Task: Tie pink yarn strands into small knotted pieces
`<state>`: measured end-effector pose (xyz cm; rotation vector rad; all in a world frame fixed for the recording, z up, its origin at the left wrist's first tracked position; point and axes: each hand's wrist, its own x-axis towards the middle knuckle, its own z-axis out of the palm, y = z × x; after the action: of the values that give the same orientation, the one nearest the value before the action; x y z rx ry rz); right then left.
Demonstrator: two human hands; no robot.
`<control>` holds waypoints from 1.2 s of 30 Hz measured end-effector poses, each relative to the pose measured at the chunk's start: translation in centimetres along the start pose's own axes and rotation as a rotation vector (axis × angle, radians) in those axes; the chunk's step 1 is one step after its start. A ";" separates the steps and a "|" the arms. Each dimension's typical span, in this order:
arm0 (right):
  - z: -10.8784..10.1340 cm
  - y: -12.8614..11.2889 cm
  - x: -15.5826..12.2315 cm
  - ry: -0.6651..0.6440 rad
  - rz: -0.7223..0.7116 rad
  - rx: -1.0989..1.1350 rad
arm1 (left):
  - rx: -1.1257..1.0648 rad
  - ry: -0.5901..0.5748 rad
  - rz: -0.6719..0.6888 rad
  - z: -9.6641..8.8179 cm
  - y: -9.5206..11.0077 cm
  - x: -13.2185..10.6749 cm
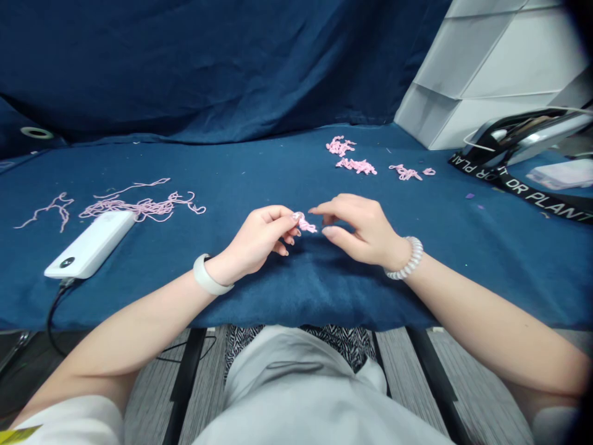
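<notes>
Thumb and forefinger of my left hand [266,238] pinch one end of a short knotted piece of pink cord [307,226], whose other end points right. Just right of it is my right hand [359,225], thumb and forefinger apart with a gap between the tips. I see nothing held in that hand. Further back on the blue cloth [259,173] lie several small pink knotted cord bundles [356,165]. On the left is a tangle of loose pink cord [148,207], with separate strands beside it.
A white power bank [92,244] with a black cable [53,315] lies at left. White boxes [504,74] stand at the back right. Near them is a black strap with white lettering [528,188]. A blue curtain [208,68] hangs behind the table.
</notes>
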<state>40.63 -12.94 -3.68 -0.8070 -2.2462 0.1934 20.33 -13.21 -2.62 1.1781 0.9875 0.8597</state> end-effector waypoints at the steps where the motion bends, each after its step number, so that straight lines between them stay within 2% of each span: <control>1: 0.2 0.0 0.0 -0.022 0.077 0.133 | 0.026 0.013 0.027 0.0 -0.1 0.0; 4: 0.9 -0.3 0.2 -0.101 0.302 0.410 | 0.104 0.033 0.100 0.0 -0.3 -0.2; 7: 1.6 -0.9 0.3 -0.112 0.410 0.527 | 0.178 0.029 0.160 0.0 -0.6 -0.3; 14: 1.7 -1.6 0.4 -0.032 0.449 0.516 | 0.161 0.051 0.176 -0.2 -0.8 -0.2; 21: 1.5 -1.4 0.6 -0.057 0.437 0.545 | 0.146 0.042 0.133 0.1 -1.0 -0.2; 27: 1.6 -1.1 0.4 -0.031 0.454 0.543 | 0.203 -0.043 0.254 0.2 -1.5 -0.1; 36: 1.8 -1.2 0.4 -0.031 0.497 0.526 | 0.269 0.029 0.345 -0.3 -1.7 0.1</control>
<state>38.56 -13.49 -4.27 -1.0440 -1.8459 0.9872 20.19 -13.35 -4.33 1.6012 0.9585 1.0390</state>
